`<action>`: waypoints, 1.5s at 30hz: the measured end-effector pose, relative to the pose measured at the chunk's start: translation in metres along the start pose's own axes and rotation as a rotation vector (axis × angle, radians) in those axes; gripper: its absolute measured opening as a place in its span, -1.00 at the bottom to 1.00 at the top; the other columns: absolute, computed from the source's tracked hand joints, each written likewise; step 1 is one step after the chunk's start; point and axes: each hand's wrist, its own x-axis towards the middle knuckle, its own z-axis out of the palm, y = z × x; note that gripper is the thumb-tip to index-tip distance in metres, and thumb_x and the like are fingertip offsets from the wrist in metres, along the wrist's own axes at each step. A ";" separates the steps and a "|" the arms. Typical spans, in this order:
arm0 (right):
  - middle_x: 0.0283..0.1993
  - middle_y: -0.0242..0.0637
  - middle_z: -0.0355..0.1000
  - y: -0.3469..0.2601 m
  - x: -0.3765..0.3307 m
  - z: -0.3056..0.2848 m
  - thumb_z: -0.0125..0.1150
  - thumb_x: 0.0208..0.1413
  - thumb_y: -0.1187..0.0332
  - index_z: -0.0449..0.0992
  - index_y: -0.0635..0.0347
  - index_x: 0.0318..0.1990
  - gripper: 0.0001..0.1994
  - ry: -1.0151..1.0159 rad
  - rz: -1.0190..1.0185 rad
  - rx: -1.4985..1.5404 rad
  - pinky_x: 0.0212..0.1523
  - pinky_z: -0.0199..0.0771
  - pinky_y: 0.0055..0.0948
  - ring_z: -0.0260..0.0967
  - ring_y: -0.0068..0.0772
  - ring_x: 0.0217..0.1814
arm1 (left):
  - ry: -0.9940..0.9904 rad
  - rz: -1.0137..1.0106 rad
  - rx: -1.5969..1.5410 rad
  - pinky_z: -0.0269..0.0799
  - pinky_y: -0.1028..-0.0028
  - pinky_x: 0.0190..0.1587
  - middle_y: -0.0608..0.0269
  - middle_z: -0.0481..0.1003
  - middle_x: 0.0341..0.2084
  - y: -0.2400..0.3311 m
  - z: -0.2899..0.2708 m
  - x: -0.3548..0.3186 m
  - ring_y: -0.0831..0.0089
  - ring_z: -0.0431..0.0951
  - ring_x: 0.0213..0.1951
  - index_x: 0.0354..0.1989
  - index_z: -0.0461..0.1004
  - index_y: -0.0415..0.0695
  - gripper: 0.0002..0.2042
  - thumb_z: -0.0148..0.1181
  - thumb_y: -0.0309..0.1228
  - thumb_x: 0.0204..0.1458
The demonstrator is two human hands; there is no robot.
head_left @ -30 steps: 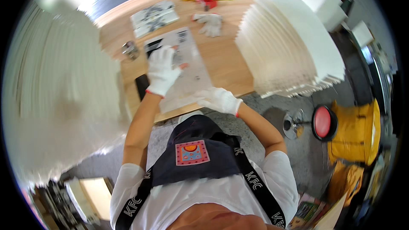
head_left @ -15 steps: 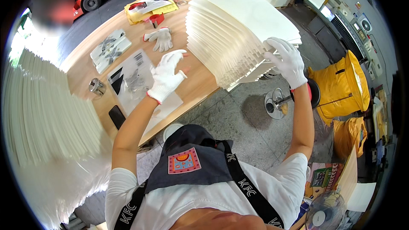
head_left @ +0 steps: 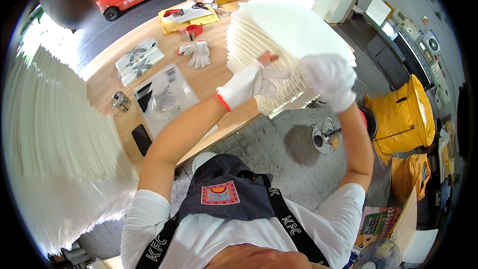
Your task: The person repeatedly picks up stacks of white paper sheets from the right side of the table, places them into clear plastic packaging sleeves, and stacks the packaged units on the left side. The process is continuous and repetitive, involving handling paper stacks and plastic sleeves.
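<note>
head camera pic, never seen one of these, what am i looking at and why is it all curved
This is one view, from a wide fisheye camera worn on a person's head and aimed down at their own arms, so straight edges bend near the rim. No machine is working here, only two gloved hands. The left hand and the right hand are both at the near edge of a tall stack of white sheets, fingers among the sheets. On the wooden table lie a spare pair of white gloves, a clear plastic bag of small parts, a dark phone, a small metal piece and a red tape dispenser. Another big white stack fills the left side.
</note>
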 end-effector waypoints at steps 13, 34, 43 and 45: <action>0.33 -0.03 0.21 -0.087 -0.026 0.009 0.08 0.20 0.39 0.14 0.28 0.36 -0.42 -0.155 1.210 1.837 0.15 0.33 -0.44 0.27 -0.38 0.27 | 0.278 0.071 0.867 0.50 0.40 -0.25 0.09 0.55 -0.27 0.026 -0.081 -0.116 0.43 0.59 -0.30 -0.11 0.47 -0.35 -0.69 0.08 -0.38 0.04; 0.04 -0.18 0.34 -0.252 -0.070 0.075 0.15 0.08 0.20 0.43 0.07 -0.32 -0.83 -0.850 0.054 0.880 -0.30 0.53 -0.09 0.47 -0.03 -0.16 | 0.803 0.263 0.676 0.43 0.45 -0.23 0.19 0.57 -0.24 -0.072 -0.202 -0.219 0.47 0.53 -0.31 0.15 0.36 -0.17 -0.58 0.10 -0.50 0.07; -0.19 -0.08 0.48 -0.282 -0.050 0.103 0.09 0.08 0.20 0.49 0.14 -0.34 -0.79 -0.957 -0.012 0.785 -0.33 0.53 -0.04 0.51 0.02 -0.23 | 0.515 0.291 1.102 0.45 0.38 -0.38 0.20 0.59 -0.34 -0.108 -0.137 -0.222 0.37 0.56 -0.42 0.06 0.48 -0.01 -0.66 0.02 -0.48 0.10; -0.19 -0.03 0.51 -0.271 -0.032 0.109 0.07 0.11 0.18 0.52 0.18 -0.30 -0.75 -1.010 0.092 1.116 -0.26 0.51 -0.09 0.50 0.05 -0.18 | 0.521 0.135 1.372 0.46 0.29 -0.34 0.07 0.57 -0.36 -0.127 -0.103 -0.230 0.22 0.57 -0.39 0.03 0.51 0.08 -0.66 0.05 -0.47 0.07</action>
